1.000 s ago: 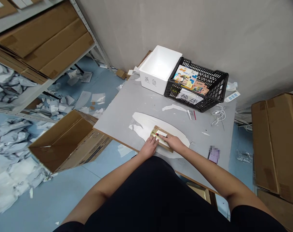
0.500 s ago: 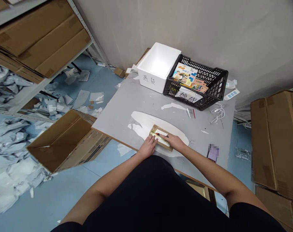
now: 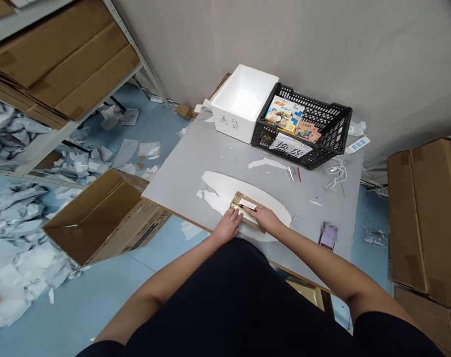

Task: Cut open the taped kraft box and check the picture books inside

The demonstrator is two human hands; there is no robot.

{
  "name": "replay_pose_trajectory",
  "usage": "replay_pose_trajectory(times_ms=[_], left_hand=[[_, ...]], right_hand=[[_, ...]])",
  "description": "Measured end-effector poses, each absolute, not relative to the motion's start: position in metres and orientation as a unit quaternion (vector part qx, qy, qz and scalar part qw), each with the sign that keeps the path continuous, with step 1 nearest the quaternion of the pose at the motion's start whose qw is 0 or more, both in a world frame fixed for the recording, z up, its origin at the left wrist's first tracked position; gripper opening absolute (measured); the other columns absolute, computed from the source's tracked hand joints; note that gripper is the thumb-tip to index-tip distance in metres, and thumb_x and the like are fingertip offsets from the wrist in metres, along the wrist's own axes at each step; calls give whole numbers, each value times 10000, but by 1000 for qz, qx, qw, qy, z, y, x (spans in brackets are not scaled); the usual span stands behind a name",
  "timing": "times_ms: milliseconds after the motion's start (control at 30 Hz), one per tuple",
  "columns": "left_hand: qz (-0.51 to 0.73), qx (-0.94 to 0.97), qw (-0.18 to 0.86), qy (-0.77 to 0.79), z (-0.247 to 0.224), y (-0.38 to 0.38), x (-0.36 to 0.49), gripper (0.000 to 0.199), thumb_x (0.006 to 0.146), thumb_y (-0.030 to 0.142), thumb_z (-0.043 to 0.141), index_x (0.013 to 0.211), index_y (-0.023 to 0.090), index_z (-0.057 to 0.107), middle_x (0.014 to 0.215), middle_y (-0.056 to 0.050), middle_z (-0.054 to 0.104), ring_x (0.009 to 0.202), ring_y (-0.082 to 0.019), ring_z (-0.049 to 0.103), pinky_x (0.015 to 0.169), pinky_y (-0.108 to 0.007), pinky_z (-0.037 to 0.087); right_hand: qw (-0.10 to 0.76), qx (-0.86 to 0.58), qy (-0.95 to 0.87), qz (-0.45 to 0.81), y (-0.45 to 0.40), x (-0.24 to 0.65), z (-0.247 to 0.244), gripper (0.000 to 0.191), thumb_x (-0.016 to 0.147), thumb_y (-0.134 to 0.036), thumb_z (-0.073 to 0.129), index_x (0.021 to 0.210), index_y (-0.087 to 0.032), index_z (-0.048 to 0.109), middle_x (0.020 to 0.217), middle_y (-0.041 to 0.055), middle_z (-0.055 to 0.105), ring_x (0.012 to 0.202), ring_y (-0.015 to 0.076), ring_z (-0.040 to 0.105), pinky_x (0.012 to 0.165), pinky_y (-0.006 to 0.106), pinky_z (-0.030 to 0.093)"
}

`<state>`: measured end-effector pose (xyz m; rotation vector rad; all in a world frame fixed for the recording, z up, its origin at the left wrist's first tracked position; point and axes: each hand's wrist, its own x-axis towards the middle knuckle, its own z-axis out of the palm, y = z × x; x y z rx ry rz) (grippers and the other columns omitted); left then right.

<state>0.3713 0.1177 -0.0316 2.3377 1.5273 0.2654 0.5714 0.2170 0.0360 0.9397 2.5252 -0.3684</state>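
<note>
1. A grey worktop (image 3: 195, 163) stands against a pale wall (image 3: 285, 44), with steel shelving (image 3: 132, 44) to the left. An open cardboard box (image 3: 98, 218) sits on the floor at its near left edge, and grey mailers (image 3: 13, 238) lie heaped on the blue floor beyond.
2. At the far edge, a white foam box (image 3: 243, 101) stands just beside a black plastic crate (image 3: 333, 119), which holds brightly printed books (image 3: 285, 115).
3. Nearer the person, a curved white sheet (image 3: 225, 191) lies flat on the worktop. A kraft card packet (image 3: 253, 220) with gold foil rests on it, close to the near edge.
4. The left hand (image 3: 228, 225) lies open on the packet's near left side, fingers spread; this flat pressure should stop the packet sliding on the smooth sheet.
5. The right hand (image 3: 266, 220) rests on the packet, fingers reaching to a slim red-and-black tool (image 3: 240, 205); whether they grip it cannot be told. Keeping it low against the card should give the steadiest control.
</note>
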Motion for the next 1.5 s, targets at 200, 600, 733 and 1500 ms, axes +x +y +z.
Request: replay_pose_trajectory(times_ms=[200, 600, 733, 1500], left_hand=[[86, 821, 162, 541, -32, 119, 373, 574, 831, 141, 468, 1401, 115, 401, 1445, -212, 396, 1375, -341, 316, 1118, -545, 272], [91, 825, 162, 533, -35, 119, 371, 585, 821, 132, 464, 1401, 122, 392, 1421, -206, 417, 1366, -338, 324, 1101, -550, 292], [99, 828, 156, 529, -35, 120, 371, 588, 824, 134, 471, 1405, 127, 383, 1427, -202, 408, 1365, -339, 320, 1097, -550, 297], [90, 830, 142, 531, -36, 120, 369, 555, 833, 142, 471, 1386, 127, 422, 1396, -183, 442, 1337, -329, 350, 1093, -524, 310]], right_hand=[[225, 334, 905, -139, 216, 571, 31, 817, 887, -153, 528, 1519, -411, 80, 1089, 80, 610, 908, 224, 639, 742, 283, 418], [232, 339, 901, -139, 219, 576, 29, 832, 886, -155, 543, 1522, -405, 68, 1045, 62, 628, 864, 195, 637, 699, 255, 385], [225, 331, 904, -148, 222, 579, 36, 802, 890, -159, 527, 1524, -396, 97, 1044, 72, 631, 861, 200, 632, 680, 253, 384], [251, 336, 893, -165, 225, 604, 40, 625, 965, -161, 324, 1509, -423, 163, 1024, 62, 625, 898, 194, 622, 672, 243, 379]])
